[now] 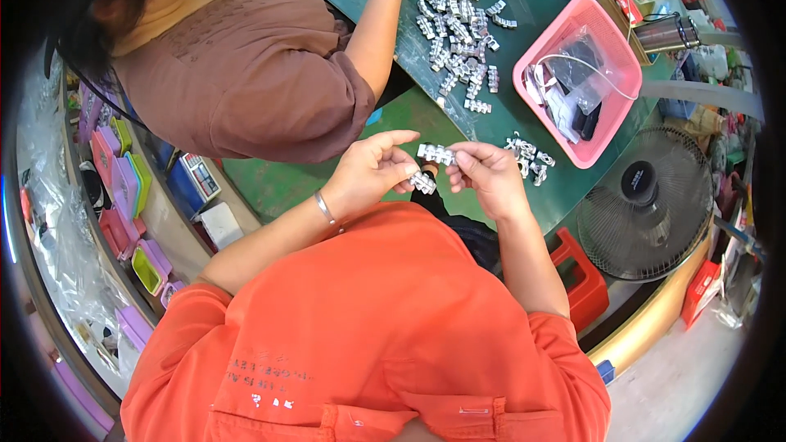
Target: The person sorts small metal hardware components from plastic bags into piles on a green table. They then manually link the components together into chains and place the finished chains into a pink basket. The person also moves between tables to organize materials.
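My right hand (491,180) pinches one end of a short silvery metal link strip (434,153) between thumb and finger. A second silvery link section (423,183) sits just below it, at the fingertips of my left hand (368,170). Whether the two sections are joined cannot be made out. The left index finger is stretched out above, while the thumb and the other fingers close toward the lower section. A small pile of silvery link pieces (528,157) lies on the green table (491,127) beside my right hand.
A larger heap of link strips (463,37) lies farther off. Right of it stands a pink basket (524,74) holding bags and small items. A black fan (647,196) and a red stool (581,278) stand at right. A co-worker in brown (262,65) sits at the left.
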The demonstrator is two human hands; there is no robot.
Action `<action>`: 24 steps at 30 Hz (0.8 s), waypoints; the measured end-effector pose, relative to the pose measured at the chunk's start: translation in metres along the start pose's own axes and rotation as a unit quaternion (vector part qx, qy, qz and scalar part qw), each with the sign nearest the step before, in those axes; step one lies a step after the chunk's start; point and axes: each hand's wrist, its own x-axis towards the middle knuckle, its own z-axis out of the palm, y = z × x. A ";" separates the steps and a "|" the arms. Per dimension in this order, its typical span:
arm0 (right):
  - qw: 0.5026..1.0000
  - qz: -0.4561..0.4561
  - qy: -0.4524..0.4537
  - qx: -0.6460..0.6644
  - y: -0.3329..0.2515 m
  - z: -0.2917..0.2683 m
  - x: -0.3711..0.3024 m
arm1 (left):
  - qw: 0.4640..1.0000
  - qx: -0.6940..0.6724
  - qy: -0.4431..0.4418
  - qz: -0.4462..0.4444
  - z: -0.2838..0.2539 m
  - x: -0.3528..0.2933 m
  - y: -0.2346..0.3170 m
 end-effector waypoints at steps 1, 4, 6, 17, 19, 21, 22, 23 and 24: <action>1.000 -0.001 -0.005 0.002 -0.001 0.002 -0.003 | 1.000 0.010 0.002 -0.002 0.001 0.001 0.002; 1.000 0.010 -0.013 -0.010 0.001 0.003 -0.006 | 0.998 0.062 -0.010 0.001 0.004 0.002 0.005; 1.000 0.012 -0.013 -0.014 0.002 0.002 -0.007 | 0.998 0.055 -0.005 -0.001 0.004 0.002 0.003; 0.999 0.003 -0.022 -0.042 -0.003 0.003 -0.012 | 0.998 0.060 -0.002 -0.002 0.006 0.001 0.003; 0.999 0.008 -0.022 -0.042 -0.002 0.002 -0.012 | 0.998 0.065 -0.004 0.000 0.006 0.000 0.003; 0.999 0.010 -0.026 -0.043 -0.002 0.001 -0.012 | 0.998 0.064 -0.006 0.000 0.006 0.000 0.004; 0.999 0.011 -0.028 -0.043 -0.002 0.001 -0.012 | 0.998 0.064 -0.007 0.000 0.007 -0.001 0.004; 0.999 0.012 -0.030 -0.042 -0.001 0.001 -0.012 | 0.998 0.063 -0.007 0.000 0.007 -0.001 0.004; 0.999 0.014 -0.032 -0.041 -0.001 0.001 -0.012 | 0.998 0.062 -0.007 0.000 0.007 -0.002 0.004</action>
